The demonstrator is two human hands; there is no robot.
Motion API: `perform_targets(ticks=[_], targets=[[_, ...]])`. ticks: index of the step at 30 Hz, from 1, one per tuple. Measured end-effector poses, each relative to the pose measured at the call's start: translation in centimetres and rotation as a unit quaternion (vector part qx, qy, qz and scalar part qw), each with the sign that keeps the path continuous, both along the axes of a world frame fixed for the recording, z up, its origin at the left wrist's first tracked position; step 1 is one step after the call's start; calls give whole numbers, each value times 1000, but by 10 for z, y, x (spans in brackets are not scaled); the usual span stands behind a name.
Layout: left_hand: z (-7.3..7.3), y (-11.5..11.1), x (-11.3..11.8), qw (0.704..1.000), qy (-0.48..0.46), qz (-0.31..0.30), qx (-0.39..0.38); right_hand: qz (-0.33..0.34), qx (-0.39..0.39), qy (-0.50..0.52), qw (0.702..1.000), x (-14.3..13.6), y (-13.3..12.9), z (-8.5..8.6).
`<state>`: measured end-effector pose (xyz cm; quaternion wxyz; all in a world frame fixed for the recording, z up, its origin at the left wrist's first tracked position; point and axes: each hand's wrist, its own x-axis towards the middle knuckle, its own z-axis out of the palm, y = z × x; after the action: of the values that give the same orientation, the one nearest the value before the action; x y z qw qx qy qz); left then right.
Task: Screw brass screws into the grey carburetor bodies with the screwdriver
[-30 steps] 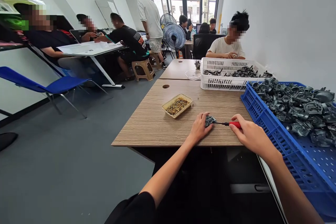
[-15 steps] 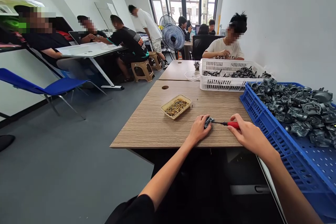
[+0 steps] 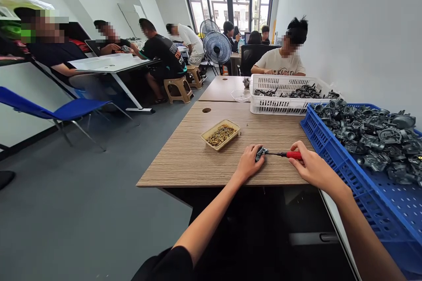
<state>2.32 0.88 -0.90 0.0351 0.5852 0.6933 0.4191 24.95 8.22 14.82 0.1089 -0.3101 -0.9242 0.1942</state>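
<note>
Near the front of the wood-grain table (image 3: 184, 158), my left hand (image 3: 248, 164) is closed around a small grey metal part (image 3: 261, 153), pressing it down on the tabletop. The part looks like a carburetor body, partly covered by my fingers. My right hand (image 3: 311, 162) grips the red handle of a screwdriver (image 3: 293, 155). Its dark shaft lies almost level and points left, with the tip at the metal part; the exact contact point is too small to make out. Beyond my left hand stands a cream tray (image 3: 206, 141) of small brass-coloured pieces (image 3: 222, 135).
At my right is a blue crate (image 3: 329, 153) heaped with carburetor bodies (image 3: 372, 140). Behind it stands a white basket (image 3: 273, 106) of dark parts, with a co-worker (image 3: 280, 59) seated beyond. A clear lid (image 3: 240, 95) and a few tiny loose pieces lie on the table.
My hands, the metal part and the screwdriver hold nearly the same place. The co-worker across has lowered their hands behind the white basket. A standing person in white has bent further forward.
</note>
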Motion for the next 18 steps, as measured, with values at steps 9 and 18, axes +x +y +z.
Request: perform_targets(ticks=[9,18], targets=[[1,0,2,1000,-4,2,1,1,2,-6,1000,1,0,-1],[1,0,2,1000,-2,3,-3,-8,3,-28,1000,2,2,-2]])
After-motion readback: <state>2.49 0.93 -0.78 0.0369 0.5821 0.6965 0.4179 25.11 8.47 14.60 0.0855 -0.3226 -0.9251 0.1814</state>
